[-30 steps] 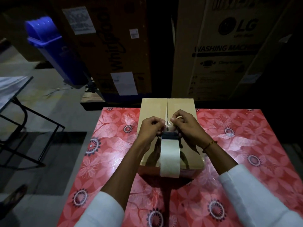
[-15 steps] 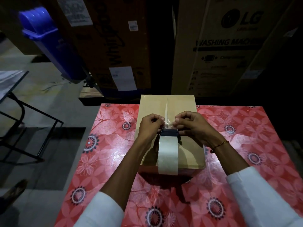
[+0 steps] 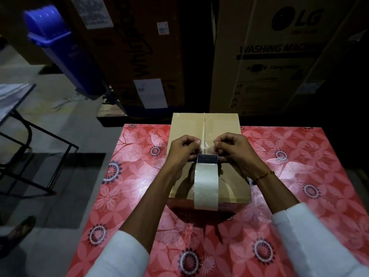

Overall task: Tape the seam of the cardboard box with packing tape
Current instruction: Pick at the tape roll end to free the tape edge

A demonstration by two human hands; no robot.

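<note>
White sleeves (image 3: 119,254) enter from the near edge, and both forearms reach forward over a table covered in a glossy red floral cloth (image 3: 299,166). On that cloth, near the far edge and roughly centred, sits the cardboard box (image 3: 187,126), its top flaps meeting in a seam (image 3: 204,124) that runs from near to far. A roll of packing tape (image 3: 205,188) stands on edge on the near half of the box top, right over the seam, with a dark dispenser piece (image 3: 207,158) at its far side. The left hand (image 3: 183,150) is curled, its fingertips pinching the left edge of a clear strip of tape (image 3: 206,145) pulled off the roll; the right hand (image 3: 233,150), with a thin gold bangle (image 3: 264,174) on its wrist, pinches the right edge of the same strip. The strip is stretched between the two hands just beyond the roll, above the seam; whether it already touches the cardboard cannot be told. Beyond the hands the far half of the seam lies bare. Left of the table a dark metal frame (image 3: 40,140) stands on the grey floor. Farther back a blue plastic bin (image 3: 65,48) leans at the left, beside a tall brown carton (image 3: 139,47) with paper labels, and at the far right stands a large carton printed with LG and washing machine lettering (image 3: 279,56).
</note>
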